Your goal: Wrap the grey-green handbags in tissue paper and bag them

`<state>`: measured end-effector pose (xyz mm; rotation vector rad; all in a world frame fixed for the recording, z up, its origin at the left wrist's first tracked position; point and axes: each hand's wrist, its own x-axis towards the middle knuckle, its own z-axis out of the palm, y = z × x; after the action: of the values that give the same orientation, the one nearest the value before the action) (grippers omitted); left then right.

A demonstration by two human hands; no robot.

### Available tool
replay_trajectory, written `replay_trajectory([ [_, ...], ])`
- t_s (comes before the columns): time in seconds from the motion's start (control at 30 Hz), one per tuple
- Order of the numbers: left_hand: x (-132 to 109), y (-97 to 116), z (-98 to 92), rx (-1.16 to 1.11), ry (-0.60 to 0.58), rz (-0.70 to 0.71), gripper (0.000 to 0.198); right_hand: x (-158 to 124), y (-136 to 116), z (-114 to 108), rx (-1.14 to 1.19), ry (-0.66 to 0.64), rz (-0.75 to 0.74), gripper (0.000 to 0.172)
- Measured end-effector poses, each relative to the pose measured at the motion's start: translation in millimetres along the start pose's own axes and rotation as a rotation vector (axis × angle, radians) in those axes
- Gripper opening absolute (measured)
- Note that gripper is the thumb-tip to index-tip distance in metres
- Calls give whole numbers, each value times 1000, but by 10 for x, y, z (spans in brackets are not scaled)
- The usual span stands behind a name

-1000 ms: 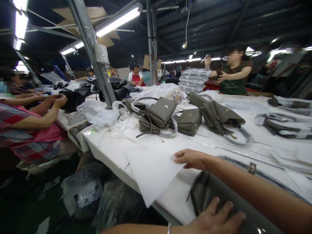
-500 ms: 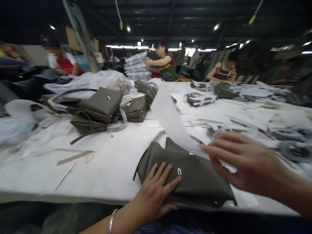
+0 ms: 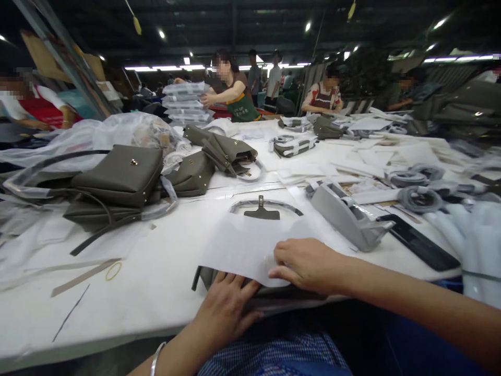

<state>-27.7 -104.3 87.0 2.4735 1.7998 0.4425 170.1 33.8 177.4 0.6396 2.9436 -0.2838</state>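
Observation:
A dark olive handbag (image 3: 206, 277) lies at the table's near edge, mostly hidden under a thin white sheet (image 3: 242, 245). Beyond the sheet show the bag's clasp strap (image 3: 261, 213) and its wrapped handle (image 3: 287, 206). My left hand (image 3: 229, 305) rests flat on the bag, fingers spread, with the fingertips at or just beneath the sheet's near edge. At the sheet's right side, my right hand (image 3: 303, 263) has curled fingers closed on the sheet. A small clear piece, perhaps tape, shows by those fingertips.
A grey tape dispenser (image 3: 344, 214) stands to the right, beside a black phone-like slab (image 3: 420, 243). More olive handbags (image 3: 117, 172) lie at left. Wrapped straps (image 3: 418, 190) are coiled at right. A co-worker (image 3: 235, 89) handles a stack of wrapped packets (image 3: 186, 102) across the table.
The white sheet has come down from a raised, slanting position to lie over the bag. My right hand has moved left and down with it. The view has swung to the right.

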Motion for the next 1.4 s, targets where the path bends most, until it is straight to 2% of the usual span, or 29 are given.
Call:
replay_trajectory([
  [0.1,0,-7,13,29,37,27,52,105,-16,149,-24,84,58,43],
  [0.23,-74,-50,149,64,93,65,46,46,35,372,-10,194,-11,63],
  [0.37,-158,-100,283,151,206,139,47,-35,121,461,68,91,-101,62],
  [0.47,-168,-111,309,189,239,152,52,-12,173,456,143,53,-128,61],
  [0.67,-140,-89,275,284,178,116,50,129,306,418,201,-2,-229,63],
  [0.8,-144,-80,243,239,165,94,49,138,340,436,193,10,-250,63],
  [0.93,-139,72,36,167,166,99,37,90,321,490,184,35,-234,64],
  [1.0,-98,223,-169,113,176,130,30,71,315,516,184,58,-229,64],
  [1.07,1,357,-395,13,230,218,24,59,313,532,184,82,-232,64],
  [1.13,162,395,-562,-64,276,265,21,51,313,539,183,101,-234,63],
  [1.23,428,197,-570,3,213,238,31,35,318,543,197,118,-235,64],
  [1.3,536,-35,-433,66,108,206,39,19,329,556,219,129,-225,65],
  [1.4,529,-311,-203,30,-8,138,51,-11,358,605,265,182,-196,65],
])
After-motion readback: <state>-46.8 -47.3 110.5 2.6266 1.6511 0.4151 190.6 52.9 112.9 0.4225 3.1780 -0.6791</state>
